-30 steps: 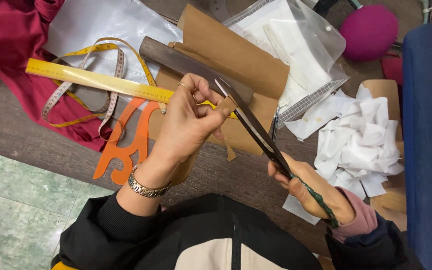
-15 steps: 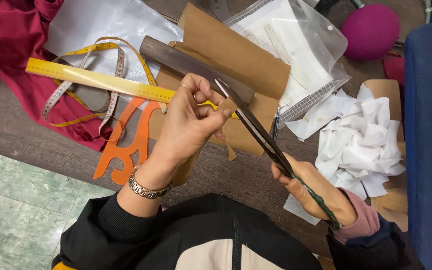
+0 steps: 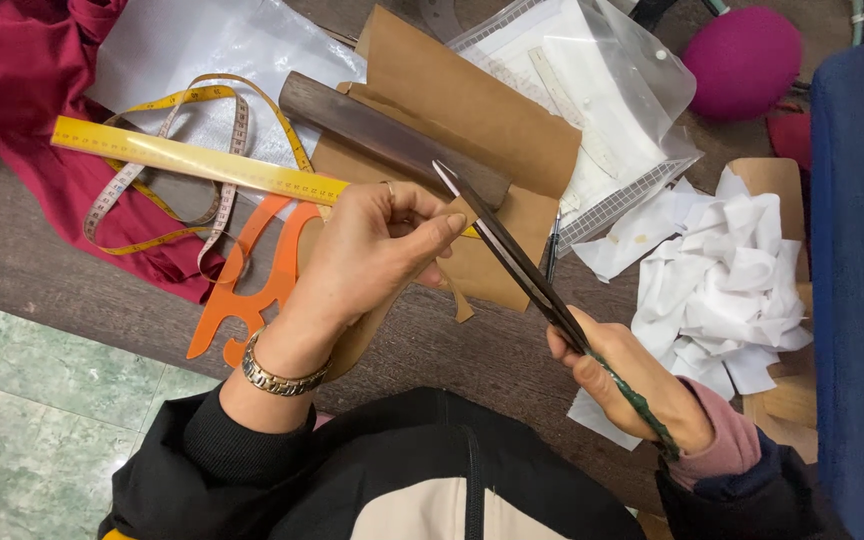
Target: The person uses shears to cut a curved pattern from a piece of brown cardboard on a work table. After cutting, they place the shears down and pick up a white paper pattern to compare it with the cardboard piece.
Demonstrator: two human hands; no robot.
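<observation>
Gripping the green-wrapped handles of long scissors (image 3: 532, 275), the right hand (image 3: 632, 385) sits low at the right, fingers closed around them, wrist angled so the blades point up and left. Those blades lie nearly shut, their tip just above the left hand (image 3: 372, 255). That hand, wearing a metal bracelet (image 3: 277, 378), pinches a piece of brown paper (image 3: 472, 265) between thumb and curled fingers, right beside the blades. Behind it lie a yellow ruler (image 3: 192, 160), an orange curve template (image 3: 252, 285) and crumpled white paper (image 3: 727, 285).
</observation>
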